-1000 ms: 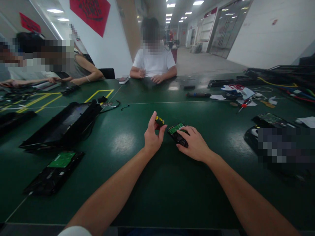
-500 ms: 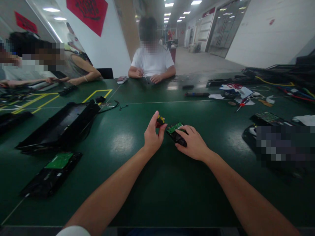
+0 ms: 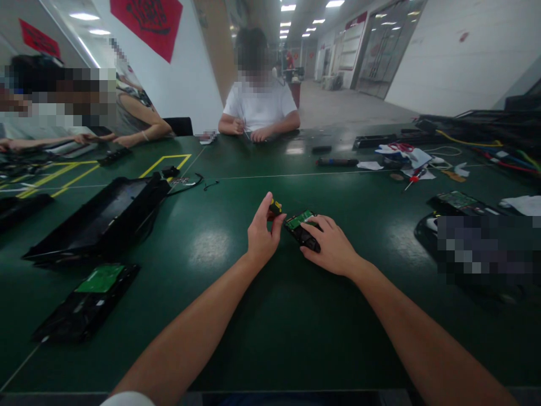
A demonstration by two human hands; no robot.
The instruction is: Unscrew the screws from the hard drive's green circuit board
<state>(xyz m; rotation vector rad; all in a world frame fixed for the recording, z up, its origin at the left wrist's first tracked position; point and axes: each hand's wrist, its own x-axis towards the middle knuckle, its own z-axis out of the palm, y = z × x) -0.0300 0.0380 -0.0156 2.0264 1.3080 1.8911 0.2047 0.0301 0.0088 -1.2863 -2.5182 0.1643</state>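
A long green table (image 3: 220, 338) is pictured beneath ceiling lights (image 3: 287, 8) at 12 o'clock, bounded by a white wall (image 3: 448, 56) at 2 o'clock, with a red banner (image 3: 147, 22) hung at 11 o'clock.

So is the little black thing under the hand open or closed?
Open: the small black device shows its green circuit board uncovered, while the right hand rests on it.

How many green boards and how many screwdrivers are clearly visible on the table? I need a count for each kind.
Green boards: 3, held board under right hand, left board, right board
Screwdrivers: 2, yellow screwdriver in left hand, red screwdriver
Total: 5
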